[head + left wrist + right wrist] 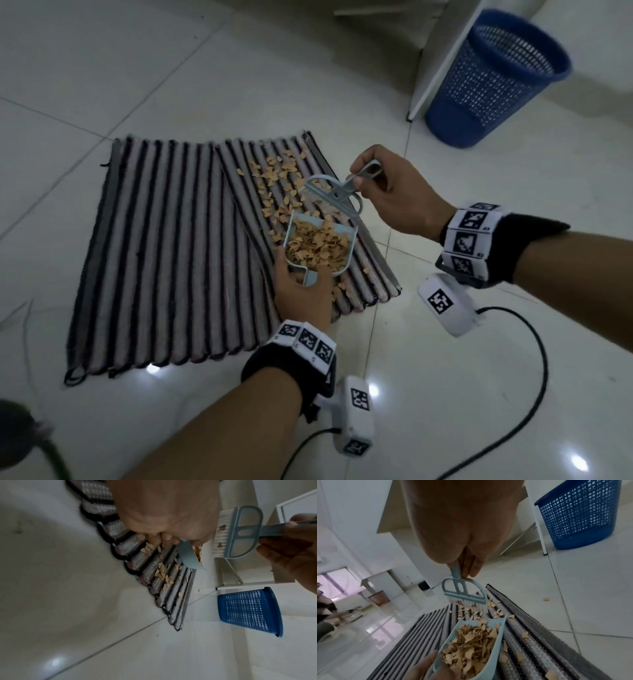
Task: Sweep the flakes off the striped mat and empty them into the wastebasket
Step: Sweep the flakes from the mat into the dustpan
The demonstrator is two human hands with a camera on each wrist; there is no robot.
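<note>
A striped mat lies on the tiled floor, with tan flakes scattered over its right part. My left hand grips the handle of a small light-blue dustpan, which is heaped with flakes and held just above the mat. My right hand pinches the handle of a light-blue brush, whose bristles sit among flakes just beyond the pan's front lip. A blue mesh wastebasket stands upright at the far right, also visible in the left wrist view as the wastebasket.
A white furniture panel stands on the floor right beside the wastebasket's left side. Black cables trail from the wrist cameras across the tiles at the right. One stray flake lies on the floor off the mat's right edge.
</note>
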